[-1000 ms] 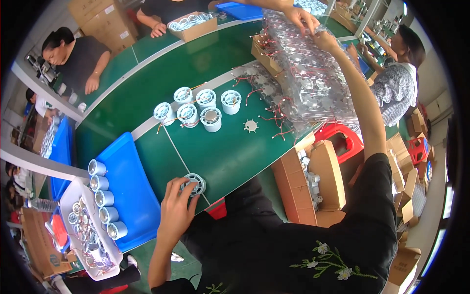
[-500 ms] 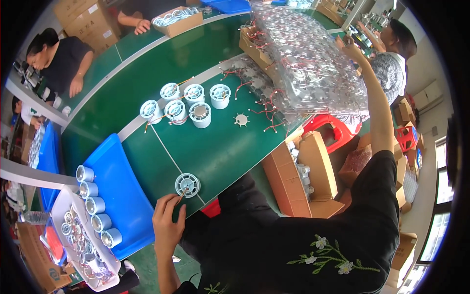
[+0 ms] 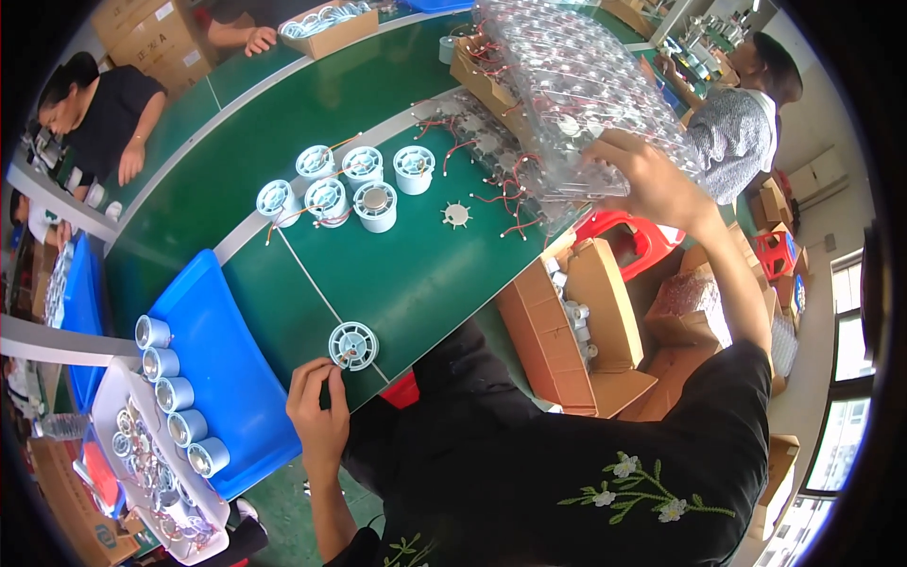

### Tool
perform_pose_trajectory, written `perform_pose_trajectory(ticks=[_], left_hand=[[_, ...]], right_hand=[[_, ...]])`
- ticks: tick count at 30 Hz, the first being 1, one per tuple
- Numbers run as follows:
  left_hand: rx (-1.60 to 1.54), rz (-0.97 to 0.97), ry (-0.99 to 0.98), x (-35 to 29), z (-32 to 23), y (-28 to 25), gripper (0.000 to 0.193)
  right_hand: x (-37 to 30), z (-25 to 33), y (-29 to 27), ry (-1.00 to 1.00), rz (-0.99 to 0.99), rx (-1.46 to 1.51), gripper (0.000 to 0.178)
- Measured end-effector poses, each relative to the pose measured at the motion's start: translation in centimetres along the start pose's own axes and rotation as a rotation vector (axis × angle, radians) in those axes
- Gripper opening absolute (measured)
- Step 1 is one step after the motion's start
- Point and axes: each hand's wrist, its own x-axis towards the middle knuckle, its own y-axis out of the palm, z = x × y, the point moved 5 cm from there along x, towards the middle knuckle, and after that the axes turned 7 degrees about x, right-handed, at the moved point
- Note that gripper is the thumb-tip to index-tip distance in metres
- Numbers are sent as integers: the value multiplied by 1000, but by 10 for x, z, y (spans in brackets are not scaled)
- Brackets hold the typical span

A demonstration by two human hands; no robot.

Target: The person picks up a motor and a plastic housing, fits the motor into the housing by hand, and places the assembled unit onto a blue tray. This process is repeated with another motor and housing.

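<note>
My left hand (image 3: 319,406) is at the near edge of the green table, thumb and fingertips closed on a thin wire. The wire runs to a pale blue round motor housing (image 3: 353,346) with a spoked face. My right hand (image 3: 652,184) is curled at the near corner of a stack of clear plastic trays (image 3: 586,85), its fingers around the top tray's edge. Red wires hang from the trays' side. Farther in stand several similar housings (image 3: 414,170), one topped with a grey metal disc (image 3: 375,199). A small toothed metal disc (image 3: 456,215) lies beside them.
A blue tray (image 3: 236,359) at the left has several housings along its side, next to a white bin (image 3: 213,539) of wired parts. An open cardboard box (image 3: 539,345) and a red stool (image 3: 647,250) stand beyond the table's near edge. Co-workers sit around.
My right hand has come down from the far side of the tray stack to its near corner and closed there. My left hand stays at the housing; the whole view has shifted slightly.
</note>
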Motion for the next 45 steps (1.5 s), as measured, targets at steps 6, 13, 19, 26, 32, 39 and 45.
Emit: perform_pose_trajectory(ticks=[6, 13, 19, 26, 32, 39, 45], left_hand=[[-64, -49, -38, 0, 9, 1, 4], [-105, -45, -43, -6, 9, 6, 5], [-143, -63, -52, -5, 7, 10, 6], [-238, -84, -123, -11, 14, 24, 10], [-250, -95, -115, -12, 14, 26, 11], [-267, -77, -79, -15, 20, 25, 11], [-275, -77, -52, -12, 32, 32, 16]], right_hand=[[1, 0, -21, -40, -116, -97, 40], [-16, -5, -61, -2, -401, -412, 33], [-25, -27, -104, 45, -661, -537, 42], [-47, -46, -170, -28, -878, -623, 46], [-65, -29, -177, -62, -938, -611, 47], [-111, 34, -147, -54, -888, -851, 50], [-229, 62, -105, 123, -853, -1057, 59]])
